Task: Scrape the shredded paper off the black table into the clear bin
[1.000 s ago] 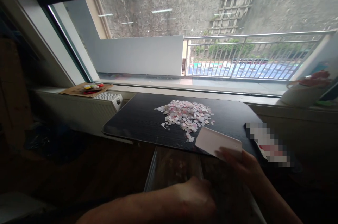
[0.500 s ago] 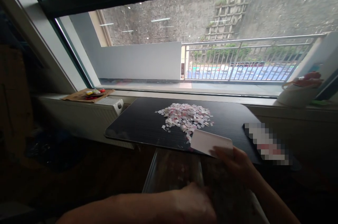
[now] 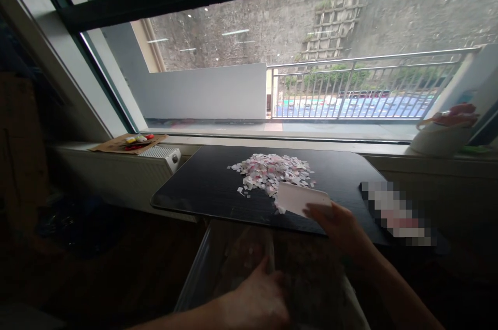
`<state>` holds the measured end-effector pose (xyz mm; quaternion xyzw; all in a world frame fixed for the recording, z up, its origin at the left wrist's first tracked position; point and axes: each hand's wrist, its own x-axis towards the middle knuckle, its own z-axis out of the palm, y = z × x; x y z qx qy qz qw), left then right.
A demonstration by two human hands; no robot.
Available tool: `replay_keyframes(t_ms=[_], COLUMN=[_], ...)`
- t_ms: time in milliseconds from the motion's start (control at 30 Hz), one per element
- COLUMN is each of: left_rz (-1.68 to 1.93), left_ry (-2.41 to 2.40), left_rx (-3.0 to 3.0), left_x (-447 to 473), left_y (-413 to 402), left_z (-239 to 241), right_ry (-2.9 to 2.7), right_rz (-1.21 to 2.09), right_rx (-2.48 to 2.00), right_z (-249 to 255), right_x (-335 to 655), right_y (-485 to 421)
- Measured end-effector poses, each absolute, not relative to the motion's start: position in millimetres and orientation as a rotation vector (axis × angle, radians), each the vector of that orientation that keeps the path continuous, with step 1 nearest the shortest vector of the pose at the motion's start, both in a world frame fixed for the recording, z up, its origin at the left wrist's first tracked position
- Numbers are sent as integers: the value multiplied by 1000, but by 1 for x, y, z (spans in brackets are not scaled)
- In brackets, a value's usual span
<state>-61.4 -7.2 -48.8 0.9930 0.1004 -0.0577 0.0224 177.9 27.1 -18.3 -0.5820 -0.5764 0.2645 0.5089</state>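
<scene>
A loose heap of small whitish-pink paper scraps (image 3: 272,169) lies on the black tabletop (image 3: 194,184). My right hand (image 3: 336,223) pinches a pale, flat card (image 3: 301,197) by its right end. The card is tilted, its left end against the near side of the heap and a few scraps. Below the table's front edge is a clear plastic box (image 3: 194,267), dim in the shadow. My left hand (image 3: 260,291) is closed at the box's right side, thumb pointing forward along it; its fingertips are hidden.
A pixelated object (image 3: 397,213) rests at the table's right end. Left of the table, a radiator (image 3: 128,164) stands beneath brown paper (image 3: 109,144) with small coloured items on it. A white pitcher-like container (image 3: 439,138) is on the sill at right. The window is behind the table.
My right hand has moved the card left and slightly up, closer against the heap. My left hand and the clear box have shifted left.
</scene>
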Motion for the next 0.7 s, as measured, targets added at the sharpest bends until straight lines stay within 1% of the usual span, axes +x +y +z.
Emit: replay_keyframes(t_ms=[100, 500, 700], left_rz=[-154, -167, -11], left_ry=[269, 358, 381], left_rx=[3066, 3028, 3086], left_x=[-68, -71, -82], left_y=[-9, -17, -18], left_z=[-44, -34, -27], right_ry=[-1362, -1302, -1343], right_rz=[561, 519, 506], right_rx=[-1438, -1517, -1565], right_z=[-18, -2, 3], right_x=[176, 186, 188], right_y=[25, -4, -3])
